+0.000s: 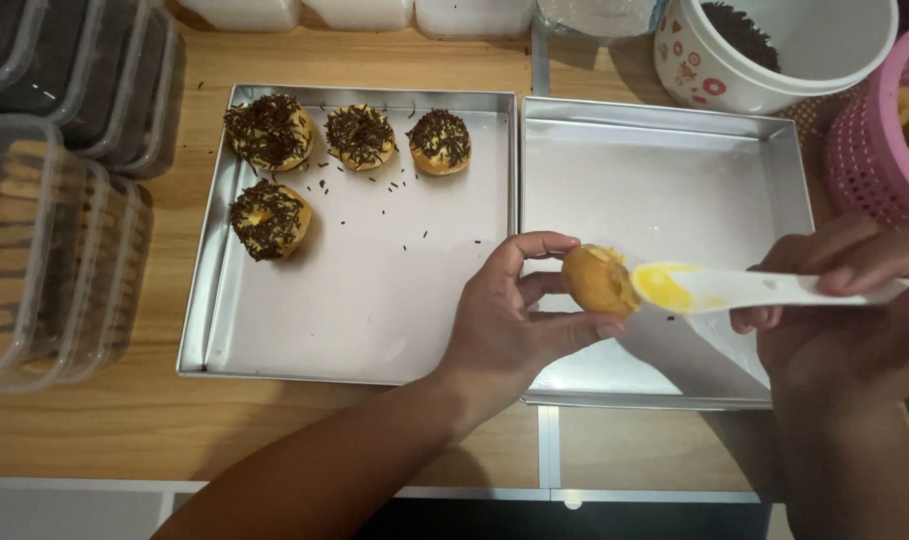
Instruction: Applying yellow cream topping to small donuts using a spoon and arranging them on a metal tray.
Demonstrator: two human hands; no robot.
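Left hand (504,325) pinching plain mini donut (596,281) over right metal tray (674,130). Right hand (844,300) closed around white spatula (744,289) carrying yellow spread, tip touching donut. Left metal tray (374,300) holding four sprinkle-coated donuts (270,132). White bowl (774,70) containing chocolate sprinkles (739,30).

The left hand (509,320) holds a small bun (596,280) over the seam between two metal trays. Left of it, the left tray (199,330) lies mostly bare, blocked only at its far end by four sprinkle-topped buns (359,135). Beyond the right hand (844,320) and its white spatula (734,290), the right tray (664,120) is open. Farther off stand a white sprinkle bowl (774,50) and a pink basket (874,150); stacked plastic containers (54,190) close off the far left.
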